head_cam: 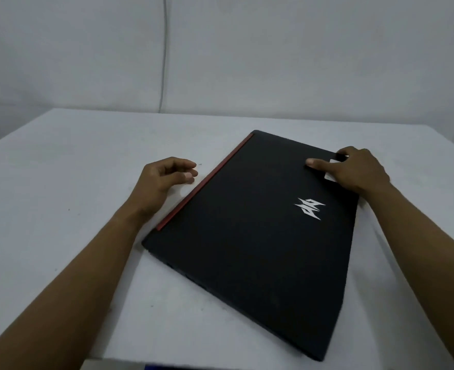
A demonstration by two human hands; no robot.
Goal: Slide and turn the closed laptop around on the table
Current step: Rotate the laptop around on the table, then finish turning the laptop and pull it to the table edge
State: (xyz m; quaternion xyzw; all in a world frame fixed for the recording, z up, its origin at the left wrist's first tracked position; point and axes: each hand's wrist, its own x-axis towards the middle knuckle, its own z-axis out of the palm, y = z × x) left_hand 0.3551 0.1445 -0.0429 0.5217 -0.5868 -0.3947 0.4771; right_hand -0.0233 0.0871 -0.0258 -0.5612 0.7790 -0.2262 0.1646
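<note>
A closed black laptop (258, 233) with a silver logo and a red strip along its left edge lies skewed on the white table (73, 182), its red edge running from near left to far right. My right hand (354, 169) grips the laptop's far right corner, thumb flat on the lid, fingers curled over the edge beside a small white sticker. My left hand (164, 177) hovers just left of the red edge, fingers loosely curled and apart, touching nothing.
A white wall with a thin vertical cable (164, 54) stands behind the table's far edge. The table's left corner falls away at the far left. A pale object with a blue strip (130, 365) peeks in at the bottom edge.
</note>
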